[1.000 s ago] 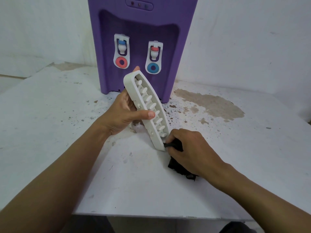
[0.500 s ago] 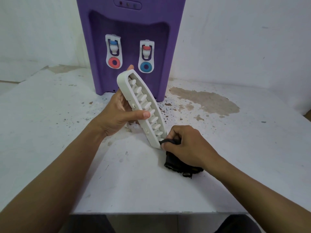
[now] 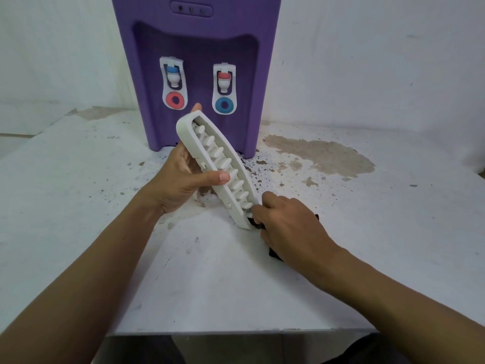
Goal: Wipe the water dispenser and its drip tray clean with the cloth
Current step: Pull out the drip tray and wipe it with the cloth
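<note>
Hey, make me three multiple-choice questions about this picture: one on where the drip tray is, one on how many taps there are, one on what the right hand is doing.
1. Where is the drip tray? A) slotted into the dispenser B) lying on top of the dispenser C) held tilted in the left hand, in front of the dispenser
2. How many taps does the dispenser have? A) one B) two C) three
3. What is the right hand doing? A) gripping the black cloth at the tray's lower end B) hanging open, holding nothing C) pressing a tap

Answers: 1 C, the left hand's thumb and fingers clasp the tray. 2 B, one blue-capped and one red-capped tap show. 3 A, its curled fingers hold the cloth against the tray.
</note>
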